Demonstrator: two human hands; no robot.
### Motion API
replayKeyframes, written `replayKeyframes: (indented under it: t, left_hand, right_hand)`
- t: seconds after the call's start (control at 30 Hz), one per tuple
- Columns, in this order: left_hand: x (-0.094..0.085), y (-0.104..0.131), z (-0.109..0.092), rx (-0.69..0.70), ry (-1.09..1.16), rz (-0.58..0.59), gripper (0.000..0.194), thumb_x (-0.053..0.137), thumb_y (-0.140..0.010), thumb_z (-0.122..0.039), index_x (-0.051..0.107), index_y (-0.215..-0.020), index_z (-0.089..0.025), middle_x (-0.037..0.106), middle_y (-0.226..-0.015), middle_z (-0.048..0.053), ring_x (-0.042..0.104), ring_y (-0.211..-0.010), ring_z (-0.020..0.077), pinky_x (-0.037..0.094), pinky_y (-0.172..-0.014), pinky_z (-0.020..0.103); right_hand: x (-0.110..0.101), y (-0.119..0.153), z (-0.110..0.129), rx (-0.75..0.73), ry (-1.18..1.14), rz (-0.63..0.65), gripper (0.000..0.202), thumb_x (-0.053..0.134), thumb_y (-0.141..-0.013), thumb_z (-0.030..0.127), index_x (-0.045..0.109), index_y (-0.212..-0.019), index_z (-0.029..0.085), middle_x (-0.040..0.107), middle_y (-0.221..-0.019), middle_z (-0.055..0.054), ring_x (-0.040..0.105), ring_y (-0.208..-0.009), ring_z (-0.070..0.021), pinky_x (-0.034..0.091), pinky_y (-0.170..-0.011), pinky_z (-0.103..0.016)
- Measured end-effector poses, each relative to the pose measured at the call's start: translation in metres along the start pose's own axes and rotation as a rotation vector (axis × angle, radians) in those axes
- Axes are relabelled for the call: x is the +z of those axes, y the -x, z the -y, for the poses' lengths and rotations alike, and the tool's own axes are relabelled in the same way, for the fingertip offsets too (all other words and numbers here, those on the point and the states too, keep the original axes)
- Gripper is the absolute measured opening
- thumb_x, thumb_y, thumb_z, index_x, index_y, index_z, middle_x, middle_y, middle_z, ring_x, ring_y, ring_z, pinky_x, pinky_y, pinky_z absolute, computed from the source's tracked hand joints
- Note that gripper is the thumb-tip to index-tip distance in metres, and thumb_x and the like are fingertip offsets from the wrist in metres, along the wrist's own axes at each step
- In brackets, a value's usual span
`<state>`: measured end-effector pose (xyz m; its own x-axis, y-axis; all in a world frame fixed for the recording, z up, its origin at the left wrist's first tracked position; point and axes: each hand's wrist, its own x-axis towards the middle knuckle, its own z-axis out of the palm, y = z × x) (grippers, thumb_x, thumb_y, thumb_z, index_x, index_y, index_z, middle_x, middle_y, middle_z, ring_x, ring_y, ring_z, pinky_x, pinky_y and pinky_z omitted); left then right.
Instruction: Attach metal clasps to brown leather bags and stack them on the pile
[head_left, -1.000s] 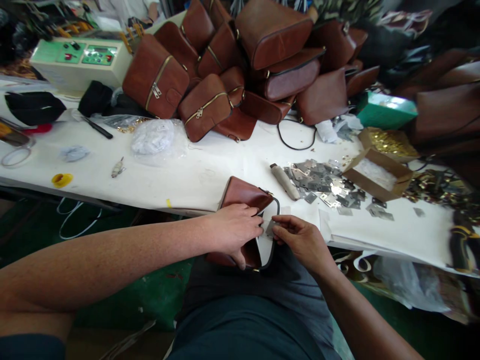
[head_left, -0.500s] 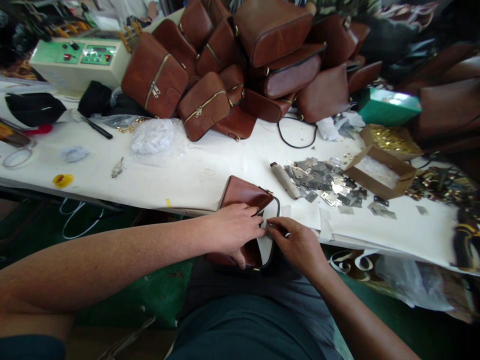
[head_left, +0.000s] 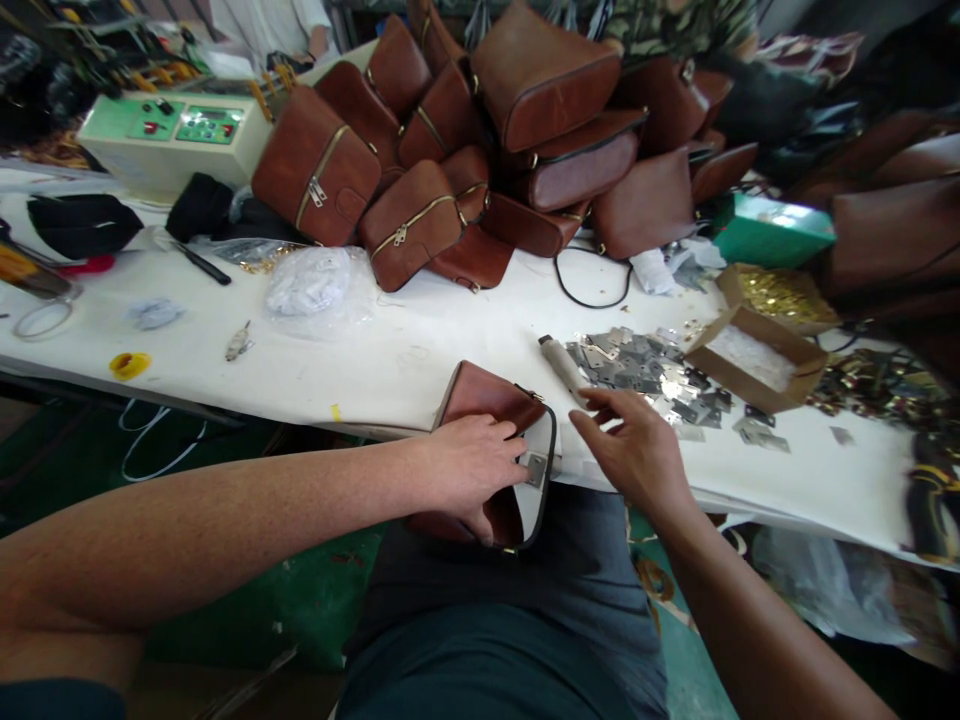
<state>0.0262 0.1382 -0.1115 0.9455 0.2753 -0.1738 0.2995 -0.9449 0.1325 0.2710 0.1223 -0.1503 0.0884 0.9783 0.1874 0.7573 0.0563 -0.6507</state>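
At tabletop (head_left: 420, 350) edge, left hand (head_left: 469, 465) grips brown bag (head_left: 484, 400), fingers closed on its flap, pressing small metal plate (head_left: 536, 468). Right hand (head_left: 637, 450) hovers just beside, fingers open, empty, near metal plate pile (head_left: 645, 365).

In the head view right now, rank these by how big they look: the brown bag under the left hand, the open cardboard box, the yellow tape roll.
1. brown bag, though it lies nearest the camera, which flatters it
2. open cardboard box
3. yellow tape roll, plainly smallest
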Motion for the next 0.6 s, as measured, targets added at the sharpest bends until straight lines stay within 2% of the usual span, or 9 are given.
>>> replayKeyframes:
  t: [0.07,0.17,0.27,0.37,0.47,0.53,0.6]
  left_hand:
    - [-0.003,-0.001,-0.001,-0.009,-0.002,0.006,0.084,0.081,-0.065,-0.076,0.068,-0.125,-0.019,0.067,-0.118,0.012,0.056,-0.107,0.0321,0.044,-0.087,0.042]
    - [-0.004,-0.001,-0.001,-0.026,0.003,0.009,0.085,0.082,-0.064,-0.076,0.067,-0.126,-0.021,0.067,-0.120,0.011,0.057,-0.108,0.0320,0.044,-0.086,0.042]
    - [-0.001,-0.002,0.001,-0.012,0.024,0.022,0.094,0.079,-0.058,-0.083,0.066,-0.127,-0.021,0.066,-0.124,0.013,0.055,-0.111,0.0337,0.043,-0.088,0.043]
    - [0.004,-0.002,0.004,0.008,0.033,0.019,0.098,0.077,-0.054,-0.088,0.066,-0.125,-0.020,0.065,-0.127,0.014,0.054,-0.111,0.0342,0.042,-0.089,0.044]
    - [0.006,-0.001,0.006,0.010,0.013,0.001,0.096,0.077,-0.055,-0.087,0.066,-0.122,-0.020,0.064,-0.127,0.015,0.053,-0.111,0.0343,0.042,-0.090,0.044]
    - [0.005,-0.002,0.006,0.013,0.001,0.006,0.096,0.077,-0.054,-0.088,0.067,-0.120,-0.019,0.064,-0.127,0.015,0.052,-0.111,0.0345,0.042,-0.089,0.045]
    - [0.004,-0.002,0.005,0.014,-0.004,0.021,0.095,0.076,-0.055,-0.088,0.067,-0.119,-0.019,0.064,-0.126,0.015,0.052,-0.110,0.0340,0.042,-0.088,0.044]
  right_hand:
    - [0.004,-0.032,-0.005,-0.060,0.177,-0.106,0.038,0.068,-0.090,0.043,0.073,-0.122,0.023,0.071,-0.117,-0.011,0.067,-0.101,-0.0279,0.052,-0.087,-0.039]
    - [0.023,-0.079,-0.013,-0.062,0.394,-0.027,0.057,0.070,-0.088,0.054,0.068,-0.133,0.021,0.067,-0.129,-0.016,0.061,-0.117,-0.0363,0.050,-0.092,-0.045]
    - [0.041,-0.107,-0.015,-0.046,0.474,0.073,0.055,0.065,-0.092,0.051,0.066,-0.137,0.022,0.069,-0.124,-0.016,0.064,-0.109,-0.0345,0.051,-0.088,-0.044]
    - [0.037,-0.111,-0.010,-0.092,0.458,0.042,0.048,0.060,-0.094,0.040,0.066,-0.138,0.023,0.069,-0.123,-0.016,0.066,-0.102,-0.0322,0.050,-0.087,-0.043]
    - [0.016,-0.092,-0.003,-0.043,0.214,-0.064,0.048,0.062,-0.093,0.043,0.067,-0.135,0.022,0.069,-0.118,-0.015,0.066,-0.099,-0.0302,0.050,-0.088,-0.043]
    - [0.003,-0.071,0.005,0.037,-0.118,-0.097,0.045,0.059,-0.093,0.044,0.065,-0.132,0.023,0.070,-0.107,-0.011,0.067,-0.094,-0.0273,0.052,-0.087,-0.041]
    - [-0.001,-0.047,0.015,0.110,-0.518,-0.077,0.037,0.053,-0.093,0.039,0.060,-0.126,0.024,0.068,-0.095,-0.007,0.068,-0.091,-0.0249,0.055,-0.083,-0.039]
